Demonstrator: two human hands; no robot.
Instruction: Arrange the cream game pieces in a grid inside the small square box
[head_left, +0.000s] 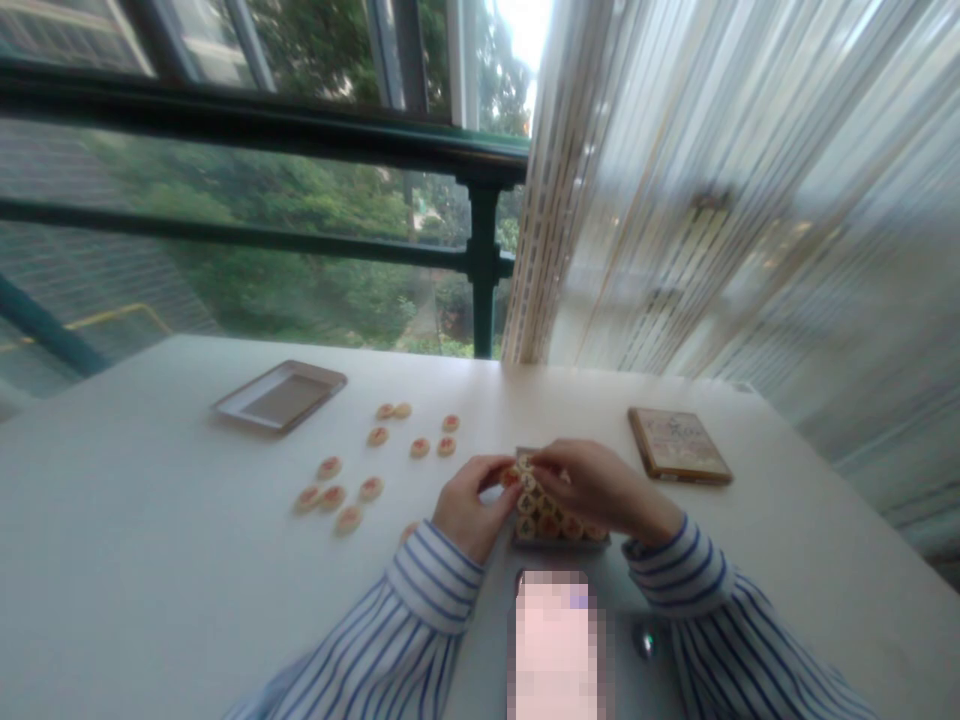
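Note:
My left hand and my right hand meet over a small box packed with round wooden game pieces marked in red. The left hand's fingers pinch one round piece at the box's far left corner. My right hand curls over the box's far end, its fingertips on the pieces there; whether it grips one is hidden. Both arms wear blue-and-white striped sleeves.
Several loose round pieces lie scattered on the white table left of the box. A shallow brown tray sits at the far left. A flat brown lid lies at the right. A railing and curtain stand behind.

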